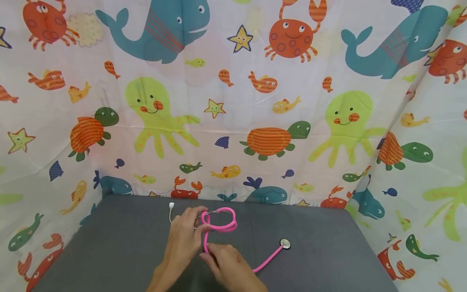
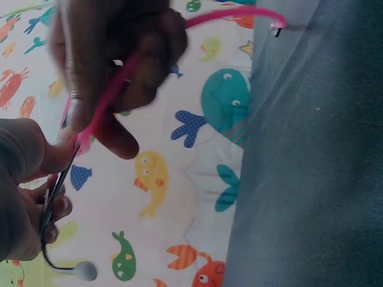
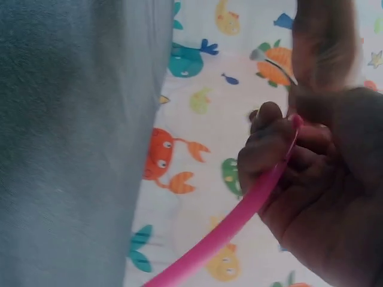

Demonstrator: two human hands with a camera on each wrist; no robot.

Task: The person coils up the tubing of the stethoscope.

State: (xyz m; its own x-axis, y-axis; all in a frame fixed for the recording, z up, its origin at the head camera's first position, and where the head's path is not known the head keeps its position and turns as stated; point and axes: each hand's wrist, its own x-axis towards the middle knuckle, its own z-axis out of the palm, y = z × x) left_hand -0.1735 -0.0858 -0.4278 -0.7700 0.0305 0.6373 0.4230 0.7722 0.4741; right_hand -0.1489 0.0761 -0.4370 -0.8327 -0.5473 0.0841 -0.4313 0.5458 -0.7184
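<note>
A pink stethoscope (image 1: 268,258) is held up in both hands above the grey table, part of its tubing wound into loops. My left hand (image 1: 184,231) grips the metal ear tubes together with the looped tubing. One white eartip (image 2: 85,271) sticks out beyond its fingers in the left wrist view. Nearer the body, my right hand (image 1: 231,263) pinches the tubing just below the loops; the right wrist view shows its fingers curled round the pink tube (image 3: 230,224). The tubing runs on to the right and ends in a round chestpiece (image 1: 285,243). The other eartip is hidden.
The grey tabletop (image 1: 317,259) spreads beneath both hands. Behind it and at both sides hangs a white curtain (image 1: 233,134) printed with sea animals, meeting the table's back edge.
</note>
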